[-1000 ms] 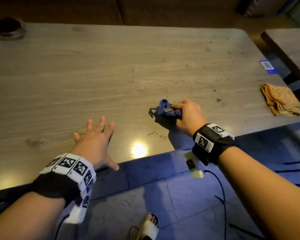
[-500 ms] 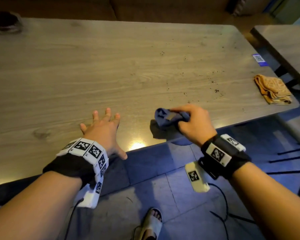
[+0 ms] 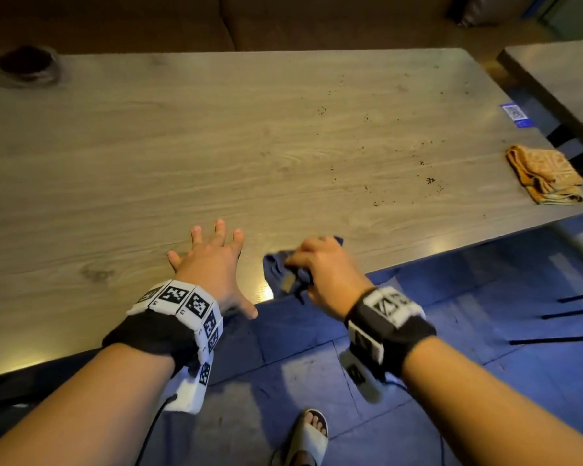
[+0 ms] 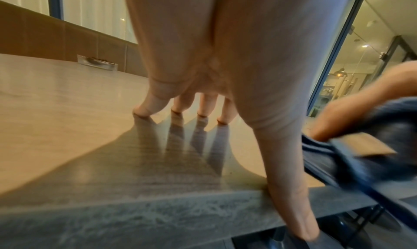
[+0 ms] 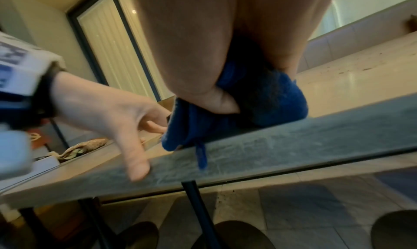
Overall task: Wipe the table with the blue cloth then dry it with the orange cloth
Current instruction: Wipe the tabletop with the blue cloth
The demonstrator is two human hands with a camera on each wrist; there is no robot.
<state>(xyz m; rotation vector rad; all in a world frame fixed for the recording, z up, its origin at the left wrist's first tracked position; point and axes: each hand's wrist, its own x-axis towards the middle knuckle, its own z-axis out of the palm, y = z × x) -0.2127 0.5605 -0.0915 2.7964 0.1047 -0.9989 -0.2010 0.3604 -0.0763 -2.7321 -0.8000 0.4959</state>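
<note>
The right hand [image 3: 327, 274] gripped the bunched blue cloth [image 3: 285, 272] with curled fingers at the near edge of the wooden table [image 3: 182, 146], about 6 o'clock. Half a second before, the cloth lay a little farther in; now one part hung over the edge. The left hand [image 3: 212, 264] stayed spread, fingertips [image 4: 141, 111] on the tabletop, holding nothing. The orange cloth [image 3: 546, 176] lay at 3 o'clock, crumbs [image 3: 429, 179] between.

Left hand [image 3: 212, 264] lay on bench [image 3: 148, 156] near edge; cloth [image 3: 280, 269] just right of it under right hand [image 3: 323, 270]; second cloth [image 3: 546, 174] at far-right; dish [image 3: 26, 67] back-left.
</note>
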